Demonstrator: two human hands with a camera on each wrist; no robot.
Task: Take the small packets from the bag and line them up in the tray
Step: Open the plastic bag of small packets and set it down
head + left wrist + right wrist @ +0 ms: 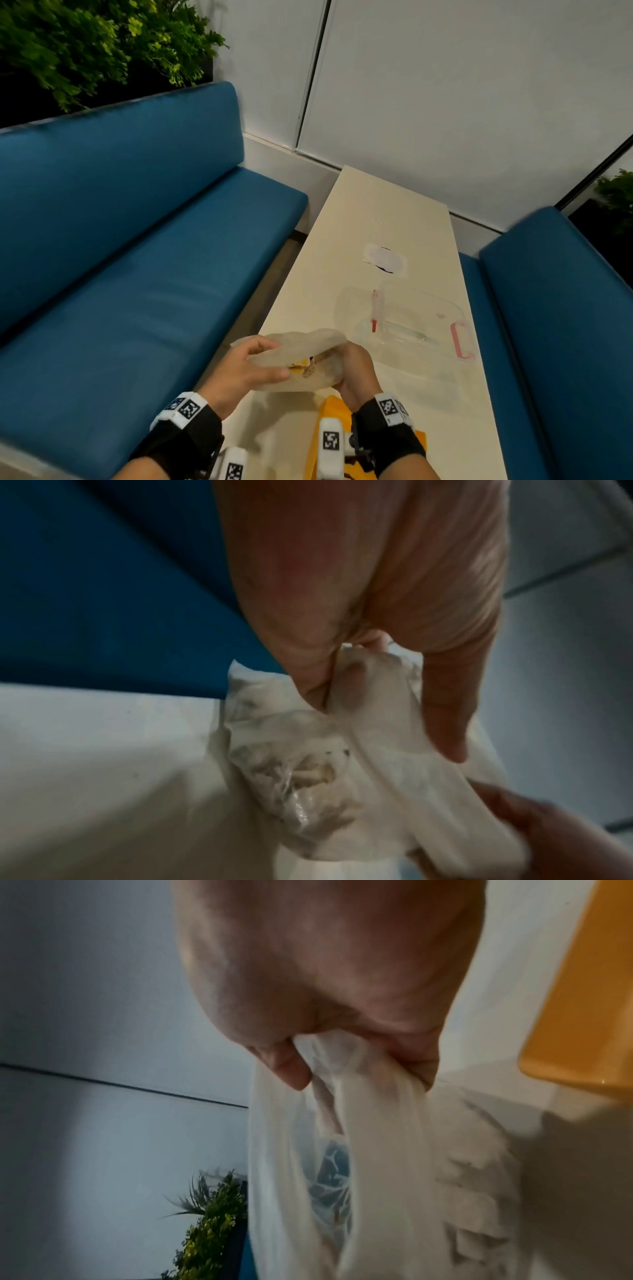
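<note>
Both hands are working a thin, translucent white bag (301, 346) at about 6 o'clock on the cream counter (387, 219), near its front edge. The left hand (246, 370) is grasping the bag's near left rim, fingers (263, 344) curled over the top of the film and thumb pressed beneath it. In the left wrist view that pinch is plain: film is bunched between thumb and fingers (441, 704), and a crumpled clear packet (304, 785) is showing through the bag wall below. The right hand (356, 373) is gripping the bag's right side, its fingers hidden in the head view; the right wrist view is showing them clenched round a gathered twist of film (346, 1074).

Between the hands the bag's mouth is gaping, with yellow and brown packets (305, 366) showing inside.

The yellow tray (334, 407) is lying at 6 o'clock, directly under the right wrist and partly covered by it. At about 2 o'clock from the bag, a clear lidded container (414, 315) with pink clips is standing on the counter, apart from the hands. A blue bench seat (137, 260) is running along at 9 o'clock.
</note>
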